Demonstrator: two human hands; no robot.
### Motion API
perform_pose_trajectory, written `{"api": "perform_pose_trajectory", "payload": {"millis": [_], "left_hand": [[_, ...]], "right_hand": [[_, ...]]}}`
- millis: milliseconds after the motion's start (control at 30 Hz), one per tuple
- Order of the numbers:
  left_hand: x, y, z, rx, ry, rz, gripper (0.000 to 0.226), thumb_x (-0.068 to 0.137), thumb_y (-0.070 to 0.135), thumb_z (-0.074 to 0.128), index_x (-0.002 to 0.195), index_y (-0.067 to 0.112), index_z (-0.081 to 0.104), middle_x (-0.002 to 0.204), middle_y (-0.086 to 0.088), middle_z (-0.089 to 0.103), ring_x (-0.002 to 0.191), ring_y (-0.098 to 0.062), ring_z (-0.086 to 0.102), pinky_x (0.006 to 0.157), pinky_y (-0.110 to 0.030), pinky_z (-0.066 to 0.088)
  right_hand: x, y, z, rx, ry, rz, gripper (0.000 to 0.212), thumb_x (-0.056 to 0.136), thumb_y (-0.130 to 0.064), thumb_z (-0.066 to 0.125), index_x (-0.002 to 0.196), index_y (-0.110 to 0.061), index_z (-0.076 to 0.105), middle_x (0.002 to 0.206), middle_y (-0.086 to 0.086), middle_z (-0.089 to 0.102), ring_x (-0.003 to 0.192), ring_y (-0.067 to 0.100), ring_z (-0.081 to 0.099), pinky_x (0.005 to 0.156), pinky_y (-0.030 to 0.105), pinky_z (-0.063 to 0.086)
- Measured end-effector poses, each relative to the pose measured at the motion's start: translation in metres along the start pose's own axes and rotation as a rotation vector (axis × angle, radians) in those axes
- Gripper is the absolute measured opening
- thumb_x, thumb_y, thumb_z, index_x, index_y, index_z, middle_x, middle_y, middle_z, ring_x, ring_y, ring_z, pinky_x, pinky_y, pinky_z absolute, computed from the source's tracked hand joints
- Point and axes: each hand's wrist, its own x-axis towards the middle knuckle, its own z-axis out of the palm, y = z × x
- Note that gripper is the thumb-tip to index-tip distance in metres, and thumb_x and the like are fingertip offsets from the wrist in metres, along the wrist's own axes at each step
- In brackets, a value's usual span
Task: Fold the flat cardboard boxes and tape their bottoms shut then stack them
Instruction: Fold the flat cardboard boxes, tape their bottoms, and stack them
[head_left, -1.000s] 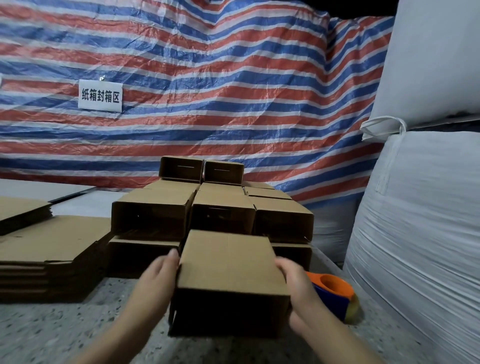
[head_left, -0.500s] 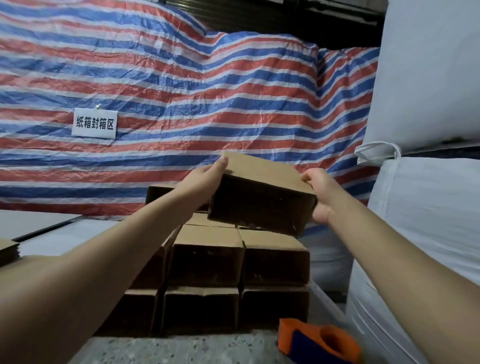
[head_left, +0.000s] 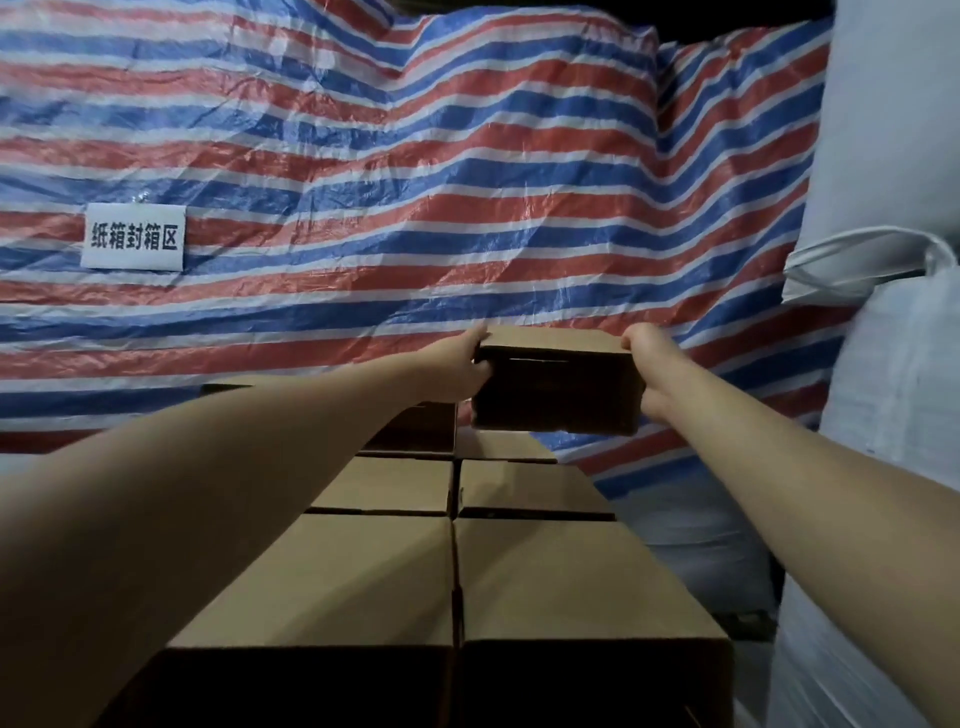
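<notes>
Both arms stretched out toward 12 o'clock, holding one folded box (head_left: 556, 387) up at the far end of the stack (head_left: 545, 577).

Left hand (head_left: 457, 366): grips the box's left end, fingers curled round the near left edge, thumb side up at the top corner. Right hand (head_left: 649, 371): grips the right end, thumb on the top right corner, fingers wrapped round the right side and mostly hidden behind the cardboard.

Box: dark open side faces the camera, brown panel on top, roughly level. A thin slot shows along the upper edge of the near face. It sits just above the far right part of the stack; can't tell whether its underside touches the box below or hangs a little clear.

Stack: runs from 6 o'clock up to the held box, two columns side by side with a narrow seam between them. Nearest pair is biggest in frame, brown tops lit, front faces dark. Another row behind that, then further boxes under the left wrist, partly covered by the forearm. Left column mostly hidden by the left arm.

Background: striped tarp (head_left: 415, 182) in red, blue and white fills the wall from 9 to 1 o'clock. White sign (head_left: 134, 237) with printed characters fixed on it at 10 o'clock. Big white bags (head_left: 893, 364) stacked at 3 o'clock, right of the right arm, with a looped strap (head_left: 862, 254) hanging at the seam between the upper and lower bag.
</notes>
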Motion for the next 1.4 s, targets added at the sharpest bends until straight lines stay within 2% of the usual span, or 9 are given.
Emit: {"api": "perform_pose_trajectory", "payload": {"millis": [267,433,500,667,833,967,1100,1267,1400], "left_hand": [[0.087,-0.045,0.033,0.328,0.027,0.038,0.043,0.094,0.032,0.063,0.133,0.019,0.050,0.119,-0.006,0.059,0.100,-0.022,0.057,0.081,-0.032,0.050],[0.116,-0.065,0.040,0.480,0.014,0.010,0.035,0.096,0.035,0.058,0.127,0.019,0.051,0.106,-0.005,0.057,0.088,-0.020,0.056,0.070,-0.030,0.045],[0.122,-0.072,0.046,0.522,-0.003,-0.010,0.037,0.098,0.036,0.054,0.130,0.018,0.049,0.104,-0.005,0.055,0.088,-0.022,0.056,0.071,-0.032,0.046],[0.122,-0.090,0.060,0.621,-0.070,-0.057,0.044,0.098,0.042,0.051,0.133,0.015,0.048,0.117,-0.012,0.057,0.096,-0.027,0.054,0.079,-0.036,0.046],[0.117,-0.093,0.067,0.748,-0.122,-0.131,0.065,0.096,0.060,0.042,0.143,0.016,0.040,0.131,-0.011,0.053,0.115,-0.031,0.054,0.089,-0.041,0.046],[0.101,-0.069,0.053,0.668,0.020,-0.051,0.064,0.095,0.062,0.044,0.136,0.013,0.046,0.129,-0.010,0.057,0.109,-0.028,0.059,0.075,-0.037,0.050],[0.069,-0.034,0.027,0.547,0.229,0.004,0.059,0.104,0.051,0.026,0.067,0.012,0.052,0.066,-0.004,0.053,0.057,-0.020,0.052,0.052,-0.029,0.041],[0.012,-0.004,-0.026,0.337,0.294,0.046,0.046,0.102,0.026,0.045,0.061,0.008,0.054,0.067,-0.007,0.060,0.053,-0.021,0.052,0.047,-0.028,0.041],[-0.050,0.004,-0.065,0.119,0.305,0.092,0.035,0.094,0.029,0.065,0.062,0.014,0.066,0.065,-0.003,0.068,0.053,-0.016,0.060,0.051,-0.028,0.050]], "right_hand": [[0.107,0.038,0.018,-0.108,-0.004,-0.091,0.025,0.096,-0.015,0.048,0.111,-0.011,0.067,0.097,0.009,0.073,0.073,0.019,0.072,0.055,0.025,0.056],[0.138,0.057,0.033,-0.162,-0.064,-0.044,0.013,0.096,-0.027,0.062,0.097,-0.015,0.070,0.059,-0.002,0.072,0.048,0.010,0.068,0.042,0.019,0.050],[0.148,0.067,0.040,-0.184,-0.054,-0.025,0.022,0.101,-0.033,0.057,0.104,-0.013,0.067,0.067,0.000,0.073,0.059,0.013,0.071,0.056,0.023,0.055],[0.160,0.093,0.045,-0.297,-0.097,0.045,0.060,0.106,-0.050,0.040,0.148,-0.008,0.043,0.138,0.014,0.058,0.125,0.026,0.057,0.112,0.040,0.043],[0.143,0.099,0.041,-0.451,-0.173,0.075,0.074,0.104,-0.056,0.036,0.159,-0.008,0.023,0.165,0.012,0.027,0.150,0.030,0.028,0.123,0.044,0.025],[0.125,0.082,0.031,-0.484,-0.066,0.026,0.073,0.105,-0.057,0.031,0.159,-0.009,0.020,0.165,0.014,0.024,0.150,0.032,0.027,0.120,0.046,0.025],[0.092,0.053,0.027,-0.573,0.073,-0.029,0.067,0.107,-0.051,0.029,0.158,-0.008,0.023,0.162,0.017,0.029,0.145,0.035,0.034,0.115,0.046,0.031],[0.033,0.016,0.032,-0.615,0.076,-0.128,0.061,0.107,-0.044,0.033,0.157,-0.010,0.028,0.149,0.015,0.046,0.124,0.031,0.048,0.089,0.041,0.036],[-0.029,-0.010,0.046,-0.643,0.079,-0.209,0.056,0.105,-0.043,0.035,0.149,-0.009,0.041,0.124,0.011,0.056,0.110,0.029,0.053,0.091,0.043,0.040]]}}
